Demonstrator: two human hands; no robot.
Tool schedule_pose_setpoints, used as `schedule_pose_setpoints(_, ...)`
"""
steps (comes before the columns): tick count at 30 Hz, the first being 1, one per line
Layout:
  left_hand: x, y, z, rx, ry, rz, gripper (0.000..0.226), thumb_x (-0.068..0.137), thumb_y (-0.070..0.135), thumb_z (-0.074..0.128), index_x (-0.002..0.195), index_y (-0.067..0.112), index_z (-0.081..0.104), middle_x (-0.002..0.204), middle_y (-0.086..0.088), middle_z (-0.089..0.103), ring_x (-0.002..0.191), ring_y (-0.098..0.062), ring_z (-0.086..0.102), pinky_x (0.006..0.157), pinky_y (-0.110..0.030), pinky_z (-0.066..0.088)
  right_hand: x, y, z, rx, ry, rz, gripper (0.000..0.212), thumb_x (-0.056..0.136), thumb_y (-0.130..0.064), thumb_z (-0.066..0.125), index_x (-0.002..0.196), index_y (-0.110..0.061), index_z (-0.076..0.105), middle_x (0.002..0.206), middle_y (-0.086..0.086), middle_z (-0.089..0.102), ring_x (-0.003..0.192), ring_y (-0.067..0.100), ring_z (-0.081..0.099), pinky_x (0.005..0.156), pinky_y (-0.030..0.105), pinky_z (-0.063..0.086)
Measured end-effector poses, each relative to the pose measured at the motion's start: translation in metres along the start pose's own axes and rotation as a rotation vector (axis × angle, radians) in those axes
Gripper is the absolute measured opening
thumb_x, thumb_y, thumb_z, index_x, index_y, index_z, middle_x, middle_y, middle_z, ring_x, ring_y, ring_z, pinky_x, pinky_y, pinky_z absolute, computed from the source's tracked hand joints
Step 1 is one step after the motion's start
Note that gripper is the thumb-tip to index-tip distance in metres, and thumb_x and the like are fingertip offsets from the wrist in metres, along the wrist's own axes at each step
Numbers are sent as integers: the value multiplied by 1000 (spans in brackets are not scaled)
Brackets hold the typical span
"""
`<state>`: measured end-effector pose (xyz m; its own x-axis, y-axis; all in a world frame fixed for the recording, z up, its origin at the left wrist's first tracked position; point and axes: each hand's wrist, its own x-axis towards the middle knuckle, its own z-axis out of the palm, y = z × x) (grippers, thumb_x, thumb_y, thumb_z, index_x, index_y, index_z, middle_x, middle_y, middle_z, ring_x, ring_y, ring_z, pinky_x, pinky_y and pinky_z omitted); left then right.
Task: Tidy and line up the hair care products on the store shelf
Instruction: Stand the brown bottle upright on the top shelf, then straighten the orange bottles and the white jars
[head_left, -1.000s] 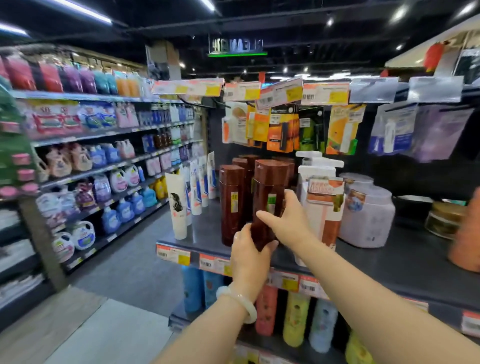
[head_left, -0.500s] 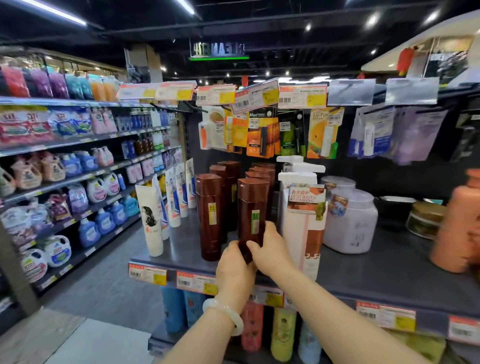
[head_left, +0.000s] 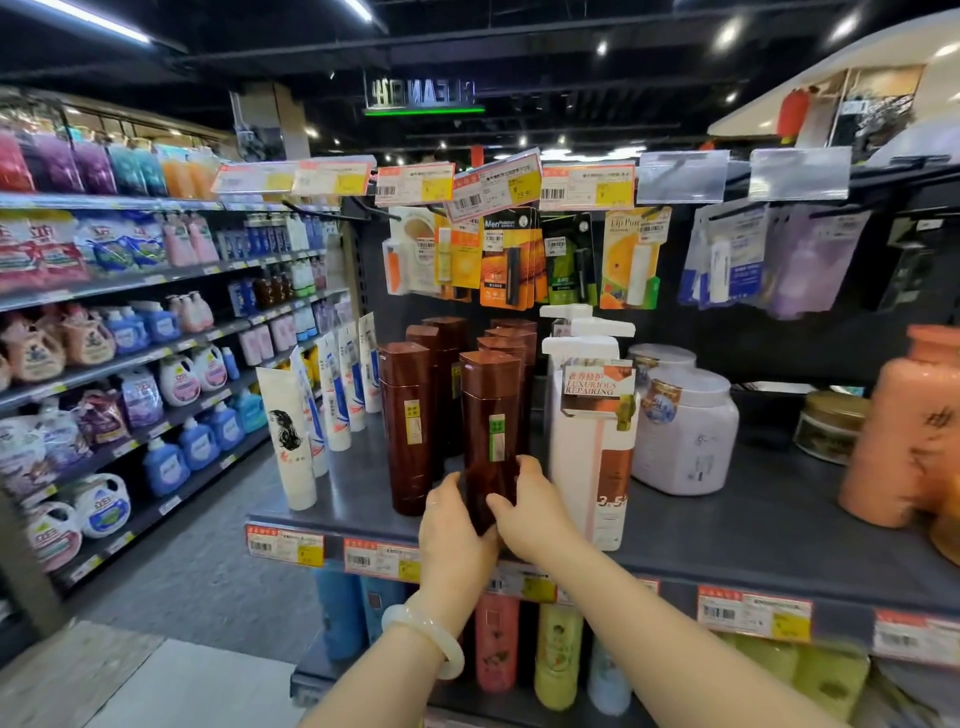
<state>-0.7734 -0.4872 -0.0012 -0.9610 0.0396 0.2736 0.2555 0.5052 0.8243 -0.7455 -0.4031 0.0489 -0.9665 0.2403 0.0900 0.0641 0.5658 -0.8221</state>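
A tall brown bottle with a green label stands at the front edge of the dark shelf. My left hand wraps its lower left side and my right hand wraps its lower right side. Another brown bottle stands just to its left, apart from my hands. More brown bottles line up behind in two rows. A white pump bottle with a hang tag stands directly to the right of the held bottle.
White tubes stand in a row at the shelf's left end. A pale tub, a gold-lidded jar and an orange bottle sit to the right. Hanging lip balm cards overhang the shelf. Coloured bottles fill the shelf below.
Both hands have slid down the brown bottle from its middle to its base, and the bottle now stands lower at the shelf's front edge. The view has shifted slightly right.
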Motion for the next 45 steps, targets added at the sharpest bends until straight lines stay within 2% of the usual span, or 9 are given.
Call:
schedule_pose_setpoints(4,-9,-6,-8,13,73,81,61,81,16,68,134,8,40,132,-9,44,124,-22,42,103,-31,34,-22,8,-1,-5,19,-58,56,94,-14,47,143,-10,21,145,8,37,134,21,37,107,28,31)
schedule_pose_setpoints(10,-23,-3,-15,-12,212,248,34,80,8,68,112,8,58,105,-3,53,96,-19,55,87,-31,47,-52,35,-7,6,102,-144,47,93,-17,49,137,-19,34,141,-2,42,129,9,40,106,21,32)
schedule_pose_setpoints(13,-37,15,-5,-53,82,378,24,80,6,67,102,14,60,90,14,48,83,-1,53,74,-8,43,-59,41,-20,42,173,-124,36,93,-14,49,128,-19,45,128,-3,52,113,7,49,93,15,37)
schedule_pose_setpoints(19,-56,49,28,-136,-110,482,26,82,9,66,103,23,60,96,12,56,91,-2,55,81,-6,39,-75,58,-65,77,320,-73,23,91,-10,50,110,-21,53,107,-8,57,96,4,54,73,7,40)
schedule_pose_setpoints(24,-71,62,59,-91,-268,450,41,84,13,65,124,13,54,115,4,54,108,-7,50,89,-13,32,-102,97,-102,40,431,56,25,91,-9,50,116,-12,52,106,-4,55,99,9,51,86,19,40)
schedule_pose_setpoints(32,-111,110,119,-67,-451,507,52,85,15,64,133,13,45,137,-3,47,130,-19,41,106,-27,30,-147,149,-164,69,600,192,26,90,-9,53,116,-10,52,101,-1,55,97,12,52,89,24,44)
schedule_pose_setpoints(39,-119,155,169,-100,-434,436,62,85,22,66,139,13,36,141,-4,39,131,-18,37,105,-25,31,-153,189,-252,-13,772,184,25,86,-12,59,111,-8,55,108,7,60,86,12,54,81,25,45)
schedule_pose_setpoints(42,-110,180,198,-146,-391,357,70,83,25,67,142,12,31,144,-6,36,133,-19,36,104,-26,31,-143,203,-298,-57,807,138,27,86,-17,61,111,-9,55,107,6,57,79,6,52,67,11,39)
schedule_pose_setpoints(45,-98,210,233,-208,-360,247,76,81,28,70,142,10,29,146,-9,35,134,-22,35,108,-33,31,-121,214,-340,-80,775,126,34,86,-21,62,116,-8,53,113,10,57,97,18,55,79,25,46)
